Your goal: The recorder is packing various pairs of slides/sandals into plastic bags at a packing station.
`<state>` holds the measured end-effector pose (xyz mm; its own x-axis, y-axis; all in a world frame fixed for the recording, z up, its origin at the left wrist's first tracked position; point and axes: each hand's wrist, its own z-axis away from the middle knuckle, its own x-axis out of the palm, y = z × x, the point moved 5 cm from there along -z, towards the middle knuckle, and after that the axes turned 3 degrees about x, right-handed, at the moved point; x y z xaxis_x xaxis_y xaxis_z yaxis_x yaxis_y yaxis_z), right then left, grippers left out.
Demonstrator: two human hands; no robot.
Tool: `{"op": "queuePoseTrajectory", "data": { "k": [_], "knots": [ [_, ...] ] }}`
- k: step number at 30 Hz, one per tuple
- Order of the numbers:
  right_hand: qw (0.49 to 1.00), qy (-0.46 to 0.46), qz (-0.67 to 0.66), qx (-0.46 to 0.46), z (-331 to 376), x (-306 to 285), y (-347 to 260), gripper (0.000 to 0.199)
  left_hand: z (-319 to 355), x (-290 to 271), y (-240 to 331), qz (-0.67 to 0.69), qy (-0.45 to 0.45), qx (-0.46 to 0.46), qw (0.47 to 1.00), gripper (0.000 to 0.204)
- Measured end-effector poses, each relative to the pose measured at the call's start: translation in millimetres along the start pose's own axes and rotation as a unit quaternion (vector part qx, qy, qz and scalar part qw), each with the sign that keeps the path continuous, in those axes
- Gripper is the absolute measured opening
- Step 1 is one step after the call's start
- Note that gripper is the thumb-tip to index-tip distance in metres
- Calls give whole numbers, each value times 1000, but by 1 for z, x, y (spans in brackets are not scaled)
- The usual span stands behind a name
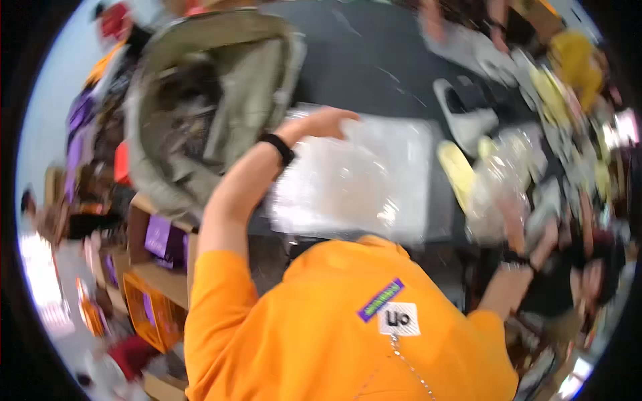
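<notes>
My left hand (324, 124), with a black band on the wrist, reaches over the far left part of a stack of clear plastic bags (408, 174). Its fingers point right, with thumb and fingertips apart. The stack lies flat on the dark table close to my body, and glare covers much of it. At the right, a crumpled clear plastic bag (498, 170) is gripped at its near end by my right hand (513, 224). Blur and the shiny film partly hide those fingers. Just left of that bag lies a pale yellow shoe-shaped piece (456, 170).
An olive-green fabric bag (264, 87) stands gaping at the far left of the dark table (361, 53). A white and black shoe (465, 113) lies beyond the yellow piece. Cardboard boxes and an orange crate (150, 311) are at lower left. Other people work along the right side.
</notes>
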<state>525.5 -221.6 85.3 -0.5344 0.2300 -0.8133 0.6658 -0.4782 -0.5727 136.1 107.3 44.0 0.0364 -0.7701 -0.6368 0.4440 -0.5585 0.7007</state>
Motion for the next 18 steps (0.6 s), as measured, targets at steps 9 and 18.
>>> {"op": "queuePoseTrajectory", "data": {
  "k": [9, 18],
  "knots": [
    [994, -93, 25, -51, 26, 90, -102, 33, -21, 36, 5, -414, 339, 8, 845, 60],
    [970, -83, 140, -183, 20, 165, -115, 34, 58, 154, -18, -202, 116, -57, 971, 88]
  ]
}}
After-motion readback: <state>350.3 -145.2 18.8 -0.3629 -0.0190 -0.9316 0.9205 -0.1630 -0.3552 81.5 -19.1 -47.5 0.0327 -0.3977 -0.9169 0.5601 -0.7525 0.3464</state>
